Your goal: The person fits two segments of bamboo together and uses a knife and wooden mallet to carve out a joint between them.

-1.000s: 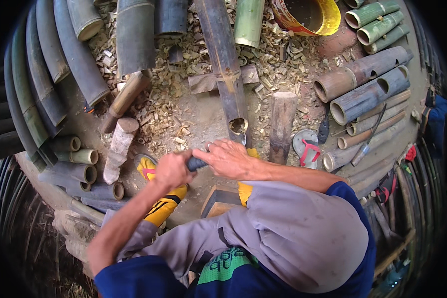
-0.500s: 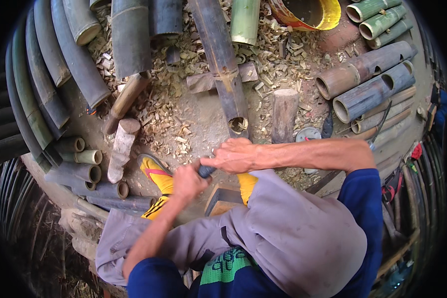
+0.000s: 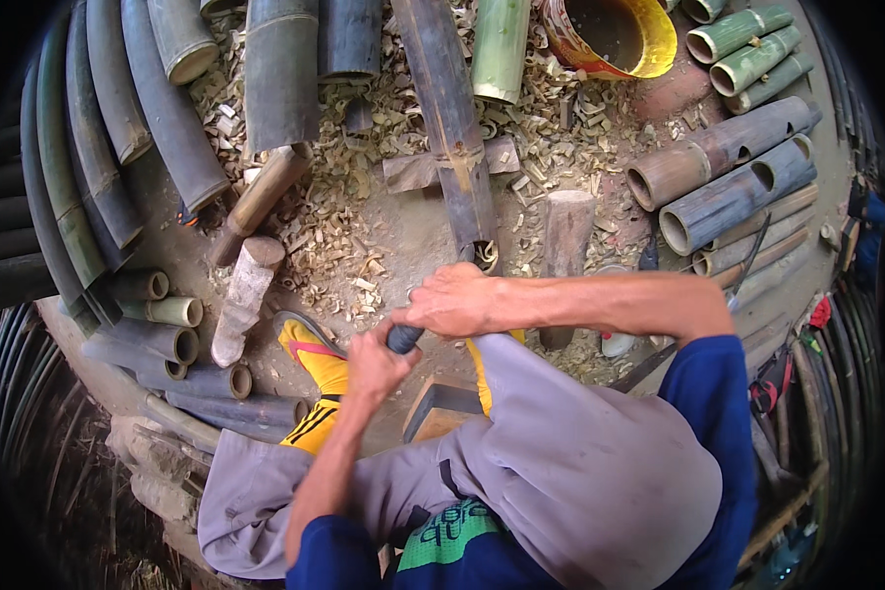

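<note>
A long dark bamboo pole (image 3: 452, 108) runs toward me from the far side, resting across a flat piece of wood (image 3: 411, 174). Pale curled slivers show at its cut, open near end. Just in front of that end my right hand (image 3: 454, 300) is closed, knuckles up, over the front part of a tool. My left hand (image 3: 374, 366) grips the same tool's dark rounded handle (image 3: 403, 338), thumb along it. The blade or working end is hidden under my hands, so its kind is unclear. Below the hands lies an angular dark-edged wooden piece (image 3: 442, 401).
Wood shavings (image 3: 339, 226) cover the ground. Short log stumps (image 3: 566, 246) stand either side of the pole. Bamboo lengths (image 3: 742, 187) lie at right, with more (image 3: 138, 98) at left. A yellow-rimmed bucket (image 3: 649, 44) stands at the far right, and my yellow-socked foot (image 3: 317, 356) is beside my left hand.
My right hand has shifted slightly left relative to the pole's near end, and the grip has turned a little. Both hands stay closed on the tool. The whole view has shifted slightly.
</note>
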`<state>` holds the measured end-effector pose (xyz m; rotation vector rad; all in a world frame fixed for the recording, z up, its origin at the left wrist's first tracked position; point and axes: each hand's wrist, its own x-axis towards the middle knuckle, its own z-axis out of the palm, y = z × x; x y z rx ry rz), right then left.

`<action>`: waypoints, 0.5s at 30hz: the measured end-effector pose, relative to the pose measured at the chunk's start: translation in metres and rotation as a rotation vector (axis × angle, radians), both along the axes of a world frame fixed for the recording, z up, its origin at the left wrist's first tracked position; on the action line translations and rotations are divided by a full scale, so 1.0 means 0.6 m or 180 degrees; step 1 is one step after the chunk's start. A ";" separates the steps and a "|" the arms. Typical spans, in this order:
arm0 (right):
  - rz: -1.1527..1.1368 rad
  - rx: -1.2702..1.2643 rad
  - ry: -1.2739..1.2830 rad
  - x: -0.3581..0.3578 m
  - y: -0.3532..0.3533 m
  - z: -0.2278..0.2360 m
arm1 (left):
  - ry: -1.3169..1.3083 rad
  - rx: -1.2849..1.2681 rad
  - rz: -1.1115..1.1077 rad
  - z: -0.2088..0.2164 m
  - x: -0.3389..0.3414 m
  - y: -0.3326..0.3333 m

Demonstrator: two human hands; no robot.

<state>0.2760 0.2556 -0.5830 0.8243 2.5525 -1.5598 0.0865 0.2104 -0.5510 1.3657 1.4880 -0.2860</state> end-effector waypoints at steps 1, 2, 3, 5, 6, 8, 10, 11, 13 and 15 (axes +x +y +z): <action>-0.0213 0.0021 -0.0020 -0.002 0.000 -0.002 | 0.0061 0.0094 -0.0287 -0.003 -0.009 0.024; -0.0443 0.0012 -0.0053 -0.003 -0.005 -0.003 | 0.0107 0.0159 -0.0591 -0.007 -0.017 0.043; -0.0675 0.0012 -0.0082 -0.004 -0.008 -0.004 | 0.0158 0.0232 -0.0897 -0.007 -0.021 0.062; -0.1099 0.0001 -0.0112 -0.002 -0.013 -0.001 | 0.0171 0.0318 -0.1233 0.001 -0.014 0.100; -0.1181 0.0019 -0.0112 -0.001 -0.013 0.001 | 0.0185 0.0362 -0.1390 0.010 -0.009 0.115; -0.1346 0.0049 -0.0119 -0.001 -0.011 0.003 | 0.0253 0.0468 -0.1677 0.018 -0.002 0.140; -0.1682 0.0149 0.0061 0.001 -0.017 0.003 | 0.0221 0.0642 -0.1941 0.020 0.003 0.159; -0.1852 0.0201 0.0149 0.004 -0.020 0.004 | 0.0265 0.0750 -0.2111 0.024 0.012 0.172; -0.2151 0.0304 0.0305 0.007 -0.017 0.006 | 0.0246 0.0873 -0.2435 0.030 0.022 0.197; -0.2462 0.0381 0.0408 0.010 -0.016 0.007 | 0.0214 0.1140 -0.2856 0.038 0.040 0.220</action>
